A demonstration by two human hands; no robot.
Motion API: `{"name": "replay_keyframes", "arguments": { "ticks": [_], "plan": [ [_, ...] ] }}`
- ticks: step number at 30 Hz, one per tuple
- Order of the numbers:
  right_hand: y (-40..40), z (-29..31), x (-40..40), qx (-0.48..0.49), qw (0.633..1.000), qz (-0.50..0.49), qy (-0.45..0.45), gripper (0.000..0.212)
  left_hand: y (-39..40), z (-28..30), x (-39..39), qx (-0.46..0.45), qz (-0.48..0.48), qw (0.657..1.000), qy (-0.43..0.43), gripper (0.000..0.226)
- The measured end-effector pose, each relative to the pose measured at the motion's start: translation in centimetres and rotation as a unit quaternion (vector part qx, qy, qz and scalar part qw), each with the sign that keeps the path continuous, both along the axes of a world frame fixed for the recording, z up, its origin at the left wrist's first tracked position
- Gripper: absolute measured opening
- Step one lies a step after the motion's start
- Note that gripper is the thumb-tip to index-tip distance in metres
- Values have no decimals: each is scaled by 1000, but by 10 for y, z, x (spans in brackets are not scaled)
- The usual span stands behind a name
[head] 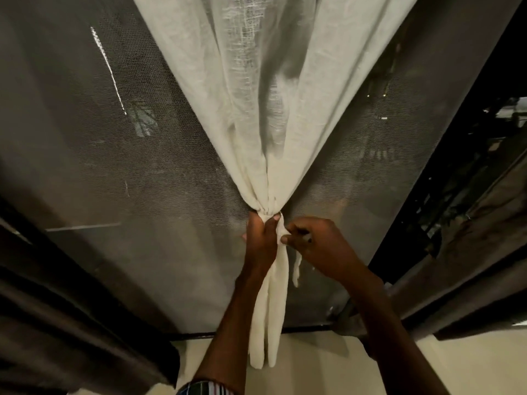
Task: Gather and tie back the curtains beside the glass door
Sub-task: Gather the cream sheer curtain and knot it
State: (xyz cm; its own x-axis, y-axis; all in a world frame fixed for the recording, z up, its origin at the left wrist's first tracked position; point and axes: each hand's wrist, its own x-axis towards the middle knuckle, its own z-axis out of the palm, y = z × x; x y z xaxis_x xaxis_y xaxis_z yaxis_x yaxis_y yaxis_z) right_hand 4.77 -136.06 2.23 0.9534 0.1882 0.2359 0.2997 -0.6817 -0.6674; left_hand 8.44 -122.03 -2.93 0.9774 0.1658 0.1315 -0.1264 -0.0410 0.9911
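A sheer cream curtain (256, 95) hangs in front of the mesh-screened glass door (128, 166) and is gathered into one tight bunch at the middle. My left hand (261, 240) is wrapped around the bunch just below the gather. My right hand (316, 246) pinches a thin cream tie strip (296, 269) right beside the bunch; the strip's loose end dangles below my fingers. The curtain's lower tail (271, 323) hangs straight down between my forearms to just above the floor.
A heavy dark curtain (71, 309) hangs in folds at the lower left. Another dark drape (470, 266) and the black door frame (456, 138) stand at the right. The pale floor (328, 372) shows below the door's bottom rail.
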Motion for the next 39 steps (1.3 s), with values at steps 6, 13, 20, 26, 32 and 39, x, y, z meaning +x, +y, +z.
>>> {"name": "replay_keyframes", "arguments": {
  "ticks": [6,13,20,26,32,39],
  "plan": [
    [31,6,1,99,979,-76,-159,16,4,-12,-3,-2,-67,998,-3,42],
    [59,-5,11,-81,928,-275,-238,14,19,-6,-16,-78,-127,989,10,42],
    [60,7,-4,-205,960,-180,-59,32,32,5,-10,-92,-94,991,18,25],
    [44,23,14,-238,960,-14,148,23,28,-2,-2,-42,-121,992,-12,37],
    [29,14,11,-94,993,-78,10,18,20,8,4,-54,-77,996,8,24],
    [41,-4,-5,-61,977,-189,-80,15,9,15,-4,-72,-75,995,-7,38]
  ]
}}
